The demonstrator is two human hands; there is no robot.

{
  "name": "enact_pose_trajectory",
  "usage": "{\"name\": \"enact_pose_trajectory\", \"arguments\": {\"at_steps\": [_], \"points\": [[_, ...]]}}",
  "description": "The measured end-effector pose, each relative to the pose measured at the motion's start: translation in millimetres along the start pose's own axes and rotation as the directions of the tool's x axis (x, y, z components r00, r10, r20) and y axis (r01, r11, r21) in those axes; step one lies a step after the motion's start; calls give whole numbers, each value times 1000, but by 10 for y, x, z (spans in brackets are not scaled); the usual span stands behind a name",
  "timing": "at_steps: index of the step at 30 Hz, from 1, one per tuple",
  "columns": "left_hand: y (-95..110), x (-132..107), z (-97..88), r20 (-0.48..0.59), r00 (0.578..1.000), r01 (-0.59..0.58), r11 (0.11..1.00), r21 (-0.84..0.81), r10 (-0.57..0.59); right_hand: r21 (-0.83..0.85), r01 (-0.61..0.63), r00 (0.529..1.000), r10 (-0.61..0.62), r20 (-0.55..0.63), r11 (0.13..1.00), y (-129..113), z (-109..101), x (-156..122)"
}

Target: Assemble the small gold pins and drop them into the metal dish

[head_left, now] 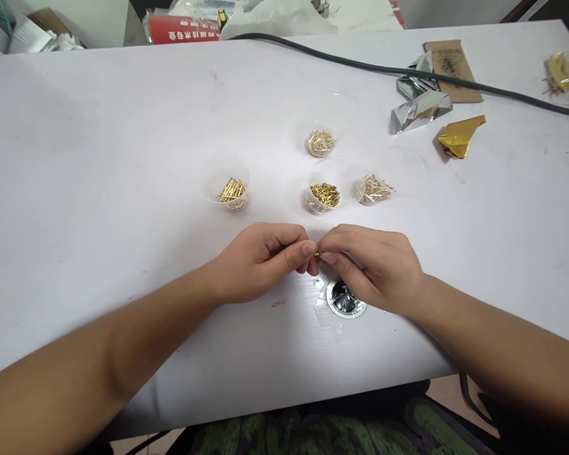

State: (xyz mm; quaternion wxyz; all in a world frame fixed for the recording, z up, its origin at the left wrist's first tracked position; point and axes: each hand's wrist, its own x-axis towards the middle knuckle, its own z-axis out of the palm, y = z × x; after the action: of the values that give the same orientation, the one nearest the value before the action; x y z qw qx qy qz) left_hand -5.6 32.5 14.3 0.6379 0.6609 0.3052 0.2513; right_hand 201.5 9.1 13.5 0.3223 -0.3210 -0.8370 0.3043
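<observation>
My left hand [260,260] and my right hand [377,262] meet above the white table, fingertips almost touching. Between them shows a tiny gold metal pin [318,254], pinched from both sides and mostly covered by the fingers. Just beyond the hands stands a clear cup of short gold pins [324,196]. To its left is a cup of longer gold pins [232,191]. Paler pins fill a cup on the right [373,189] and another cup farther back [321,143]. A round dark disc with a silver rim [345,299] lies under my right hand, partly hidden by it.
A black cable [360,63] runs across the back of the table. Crumpled silver foil [421,109], a gold foil piece [461,136] and brown cardboard [455,69] lie at the back right. A plastic bag with gold pieces [566,76] sits at the far right.
</observation>
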Motion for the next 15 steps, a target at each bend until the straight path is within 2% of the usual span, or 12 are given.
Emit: {"name": "enact_pose_trajectory", "arguments": {"at_steps": [9,15], "points": [[10,2,2,12,999,40,999,34,-40,-21,21,1000,-21,19,1000,12,-9,-14],[10,-31,25,-27,998,52,993,106,-49,-149,61,998,-59,21,987,6,-7,-31]]}}
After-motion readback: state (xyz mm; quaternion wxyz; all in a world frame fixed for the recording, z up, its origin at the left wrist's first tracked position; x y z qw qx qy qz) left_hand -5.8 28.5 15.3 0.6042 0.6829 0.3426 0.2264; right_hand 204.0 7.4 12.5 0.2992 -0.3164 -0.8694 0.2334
